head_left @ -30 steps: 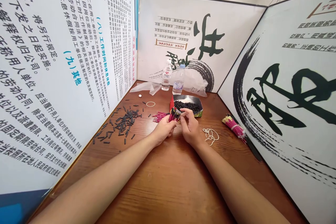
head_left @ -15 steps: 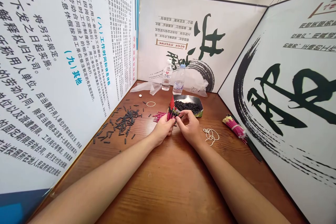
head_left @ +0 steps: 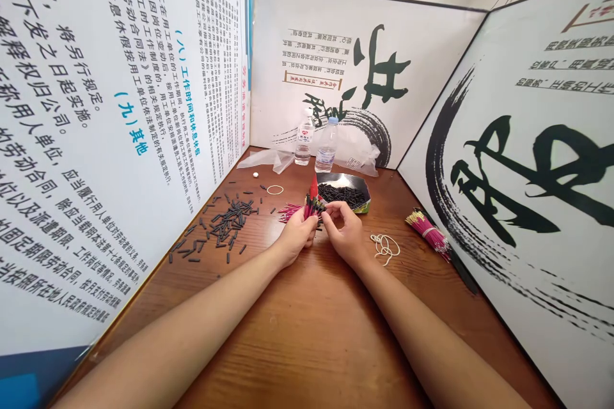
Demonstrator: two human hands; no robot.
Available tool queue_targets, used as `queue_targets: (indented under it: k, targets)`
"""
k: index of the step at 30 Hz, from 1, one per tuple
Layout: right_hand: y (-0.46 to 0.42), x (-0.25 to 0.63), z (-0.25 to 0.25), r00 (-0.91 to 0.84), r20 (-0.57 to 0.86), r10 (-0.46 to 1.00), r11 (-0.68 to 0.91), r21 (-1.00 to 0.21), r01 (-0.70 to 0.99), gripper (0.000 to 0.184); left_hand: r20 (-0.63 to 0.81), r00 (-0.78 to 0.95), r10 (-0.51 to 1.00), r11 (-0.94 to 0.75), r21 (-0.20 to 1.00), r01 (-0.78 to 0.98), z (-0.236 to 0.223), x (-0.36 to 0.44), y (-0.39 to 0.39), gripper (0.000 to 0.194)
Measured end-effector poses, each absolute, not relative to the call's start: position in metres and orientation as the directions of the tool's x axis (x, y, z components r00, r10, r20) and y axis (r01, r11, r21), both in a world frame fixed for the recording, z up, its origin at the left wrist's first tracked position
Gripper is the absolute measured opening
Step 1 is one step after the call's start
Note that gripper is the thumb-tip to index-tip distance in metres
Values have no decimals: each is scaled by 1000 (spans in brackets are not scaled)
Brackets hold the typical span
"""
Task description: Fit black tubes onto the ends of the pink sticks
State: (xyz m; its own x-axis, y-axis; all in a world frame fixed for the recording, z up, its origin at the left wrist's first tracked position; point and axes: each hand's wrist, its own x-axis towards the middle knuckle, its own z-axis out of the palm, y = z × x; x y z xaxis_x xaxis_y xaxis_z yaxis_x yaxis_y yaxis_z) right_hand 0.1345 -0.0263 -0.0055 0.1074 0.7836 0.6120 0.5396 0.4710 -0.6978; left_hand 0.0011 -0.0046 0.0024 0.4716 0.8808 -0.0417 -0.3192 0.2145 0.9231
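Observation:
My left hand (head_left: 297, 240) is closed around a bundle of thin magenta wires (head_left: 290, 212), whose black-tipped ends fan out above the thumb. Beside those tips, the thumb and forefinger of my right hand (head_left: 347, 231) are pinched together; whatever is between them is too small to make out. Just behind my hands is an open box (head_left: 366, 204) full of small black tubes (head_left: 341, 195). More black tubes (head_left: 232, 222) lie scattered on the table to the left of my left hand. The lower part of the bundle is hidden in my left palm.
Two water bottles (head_left: 327, 150) and clear plastic bags (head_left: 268, 158) are at the back. Pale rubber bands (head_left: 385, 246) lie right of my right hand, and a banded magenta wire bundle (head_left: 428, 234) rests by the right panel. Printed panels (head_left: 527, 140) enclose the wooden table (head_left: 307, 332).
The black-tipped ends of the bundle have tilted slightly and look more spread. My right fingers have shifted very little, staying at the tips.

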Motion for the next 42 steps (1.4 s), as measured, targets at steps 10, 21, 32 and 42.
queue_targets:
  k: [10, 21, 32, 42]
  targets:
    - [-20, 147, -9, 109, 503, 857, 31, -262, 965, 24, -77, 472, 878, 260, 906, -335, 3, 1, -4, 20]
    - [-21, 146, -12, 48, 428, 903, 30, -173, 985, 19, -60, 477, 877, 248, 907, -340, 1, 1, -4, 21]
    - [-19, 146, -12, 104, 506, 856, 13, -223, 975, 33, -51, 474, 879, 245, 901, -358, 1, 1, -3, 24]
    - [-21, 145, -12, 83, 458, 885, 3, -184, 983, 23, -62, 472, 880, 261, 892, -369, 4, 0, -4, 20]
